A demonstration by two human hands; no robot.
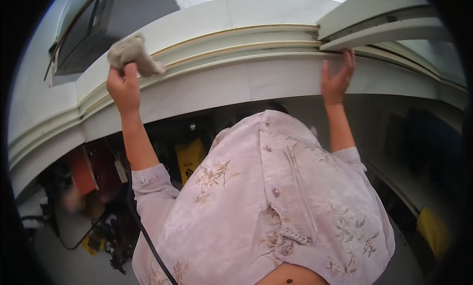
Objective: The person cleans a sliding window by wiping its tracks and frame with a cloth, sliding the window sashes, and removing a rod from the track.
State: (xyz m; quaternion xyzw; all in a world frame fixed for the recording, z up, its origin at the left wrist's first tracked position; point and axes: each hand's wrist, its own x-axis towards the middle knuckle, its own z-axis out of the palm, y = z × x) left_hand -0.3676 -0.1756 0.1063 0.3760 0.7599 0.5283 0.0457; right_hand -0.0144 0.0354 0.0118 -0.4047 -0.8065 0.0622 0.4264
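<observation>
My left hand (124, 90) pinches a crumpled grey-beige cloth (129, 53), raised over the left part of a pale window track (236, 48). The cloth is slightly blurred, and one end hangs toward the track; whether it touches is hard to tell. On the right, my right hand (338, 80) is open, thumb apart and fingers stretched up. Its fingertips meet the lower edge of a white sliding window sash (379, 36). In front of both hands runs a white marbled sill (256, 80).
A dark grey box-like object (118, 33) stands beyond the track at upper left. Below the sill are a yellow bag (190, 159), an orange item (83, 171) and dark clutter. Another yellow item (433, 231) lies at lower right. A black cord (148, 235) crosses my left side.
</observation>
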